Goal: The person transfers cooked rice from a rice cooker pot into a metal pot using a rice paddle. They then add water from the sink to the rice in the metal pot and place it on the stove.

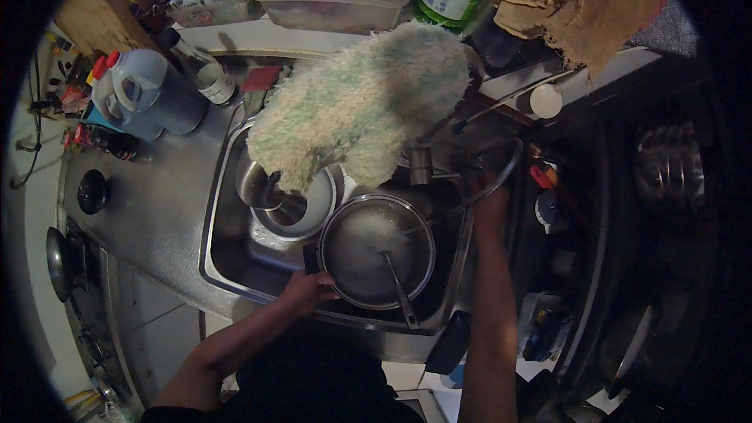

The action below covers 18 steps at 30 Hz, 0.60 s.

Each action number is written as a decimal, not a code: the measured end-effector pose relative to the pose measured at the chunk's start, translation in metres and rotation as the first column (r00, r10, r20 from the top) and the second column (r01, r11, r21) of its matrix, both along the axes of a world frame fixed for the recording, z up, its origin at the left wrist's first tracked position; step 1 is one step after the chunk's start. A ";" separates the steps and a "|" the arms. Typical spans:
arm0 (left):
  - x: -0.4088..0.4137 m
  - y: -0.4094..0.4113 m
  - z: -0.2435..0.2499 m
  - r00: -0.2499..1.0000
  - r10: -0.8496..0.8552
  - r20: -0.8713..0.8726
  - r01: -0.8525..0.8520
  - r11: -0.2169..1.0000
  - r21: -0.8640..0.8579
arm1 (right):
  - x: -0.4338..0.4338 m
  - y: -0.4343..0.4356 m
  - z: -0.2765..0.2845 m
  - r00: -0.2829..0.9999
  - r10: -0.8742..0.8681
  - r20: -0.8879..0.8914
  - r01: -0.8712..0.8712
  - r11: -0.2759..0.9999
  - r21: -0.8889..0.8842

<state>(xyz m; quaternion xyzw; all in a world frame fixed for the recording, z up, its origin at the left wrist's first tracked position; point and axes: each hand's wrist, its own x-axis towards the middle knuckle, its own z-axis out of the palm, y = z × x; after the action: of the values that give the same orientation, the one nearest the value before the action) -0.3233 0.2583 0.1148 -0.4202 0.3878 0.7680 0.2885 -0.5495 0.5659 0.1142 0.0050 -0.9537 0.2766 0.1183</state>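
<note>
A round metal pot (352, 247) with cloudy liquid in it sits in the right part of the steel sink (205, 258). My left hand (308, 292) grips its near left side, just below the black handle (311, 258). A metal-handled utensil (399, 294) leans out over the pot's near rim. My right hand (490, 197) is beyond the sink's right edge, beside a thin clear hose (511, 170) that loops over to the pot. Shadow hides what its fingers hold. Left of the pot are a white-lined bowl (326, 200) and a metal vessel (249, 182).
A fluffy pale-green cloth (358, 100) hangs over the sink's back, partly covering the faucet (420, 165). Plastic jugs (144, 91) and a glass bottle (214, 79) stand at left. A stove (88, 305) lies farther left. Plastic bins (335, 12) line the back ledge.
</note>
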 end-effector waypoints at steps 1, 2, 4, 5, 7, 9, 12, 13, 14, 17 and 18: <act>0.000 0.000 0.000 1.000 -0.004 -0.010 0.004 1.000 0.005 | 0.000 0.000 0.000 1.000 0.011 -0.006 -0.011 1.000 0.006; 0.001 0.000 0.000 1.000 -0.006 -0.019 0.006 1.000 0.010 | -0.001 0.000 0.000 1.000 0.024 -0.011 -0.024 1.000 0.013; -0.002 0.002 0.007 1.000 0.009 0.001 -0.009 1.000 -0.002 | -0.001 0.002 -0.001 0.999 0.035 0.004 -0.035 0.996 0.081; -0.003 0.003 0.011 1.000 0.019 0.010 -0.018 1.000 -0.009 | -0.002 0.002 -0.001 0.999 0.041 0.012 -0.042 0.993 0.114; -0.003 0.005 0.015 0.999 -0.020 -0.031 0.020 1.000 -0.014 | -0.005 0.011 -0.010 0.998 0.056 0.037 -0.062 0.982 0.180; -0.004 0.006 0.018 0.998 -0.034 -0.047 0.033 0.999 -0.014 | -0.008 0.016 -0.017 0.997 0.056 0.049 -0.066 0.971 0.230; -0.002 0.007 0.020 0.989 -0.098 -0.115 0.090 0.993 -0.073 | -0.011 0.015 -0.016 0.997 0.031 0.073 -0.048 0.968 0.247; 0.001 0.006 0.021 0.967 -0.175 -0.186 0.149 0.978 -0.144 | -0.010 0.011 -0.011 0.995 0.024 0.100 -0.046 0.972 0.229; 0.002 0.005 0.022 0.966 -0.177 -0.187 0.151 0.977 -0.149 | -0.011 0.006 -0.006 0.992 0.017 0.127 -0.044 0.977 0.211; -0.001 0.006 0.031 0.997 -0.050 -0.061 0.048 0.998 -0.026 | -0.015 0.006 0.000 0.976 -0.014 0.217 -0.041 0.968 0.247; -0.002 0.006 0.032 0.996 -0.032 -0.079 0.031 0.999 -0.016 | -0.018 0.010 -0.001 0.981 0.021 0.194 -0.071 0.964 0.256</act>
<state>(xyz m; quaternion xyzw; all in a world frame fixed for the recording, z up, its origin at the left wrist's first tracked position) -0.3253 0.2645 0.1470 -0.3853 0.4110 0.7767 0.2819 -0.5677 0.5762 0.1132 0.0164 -0.9883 0.1502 0.0188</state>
